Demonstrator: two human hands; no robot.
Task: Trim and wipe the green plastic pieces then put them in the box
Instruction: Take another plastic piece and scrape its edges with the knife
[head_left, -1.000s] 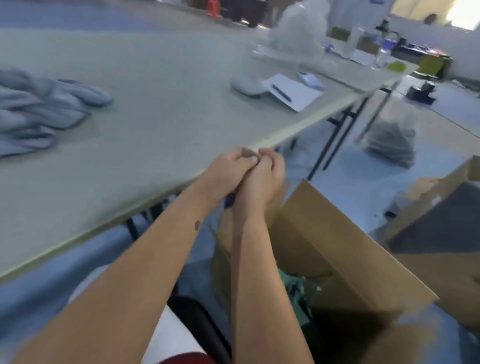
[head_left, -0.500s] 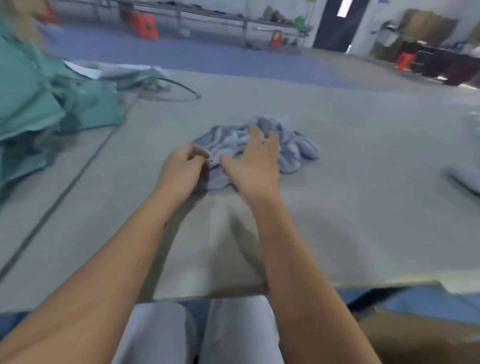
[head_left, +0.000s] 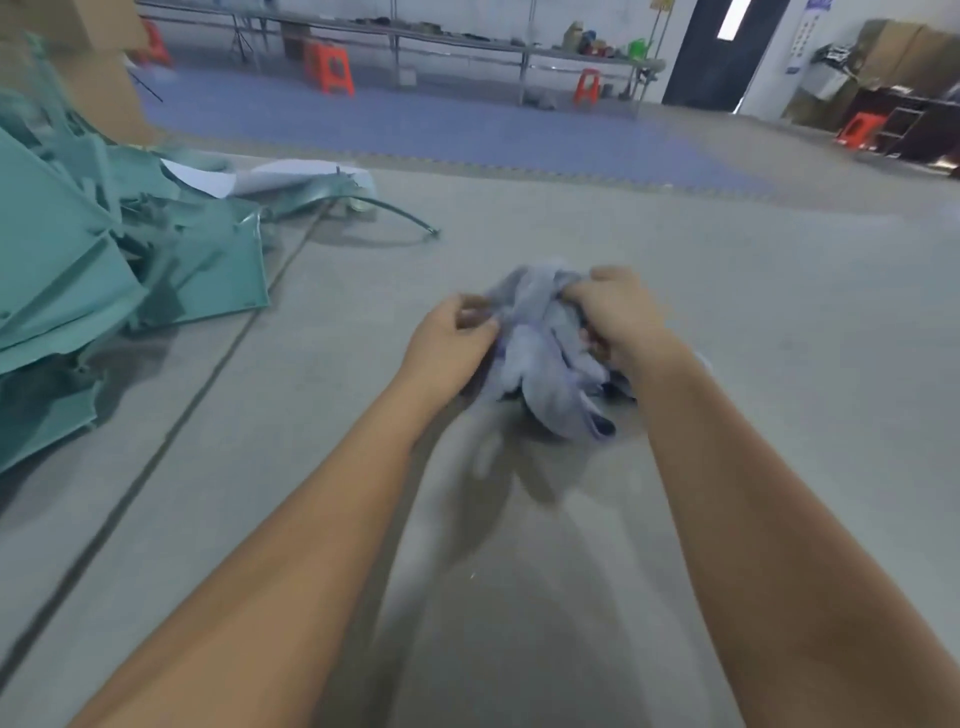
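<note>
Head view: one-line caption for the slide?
Both hands, left hand and right hand, gather a crumpled pale blue-grey cloth on the grey table, beside a pile of green plastic pieces.

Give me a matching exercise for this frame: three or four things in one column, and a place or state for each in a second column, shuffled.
Things:
1. grey cloth
2. green plastic pieces
3. orange stools
4. dark doorway

Places or states:
A. on the floor beside the far bench
B. bunched between both hands
C. piled at the table's left
D. back wall, upper right

Pairs: 1-B, 2-C, 3-A, 4-D.
</note>
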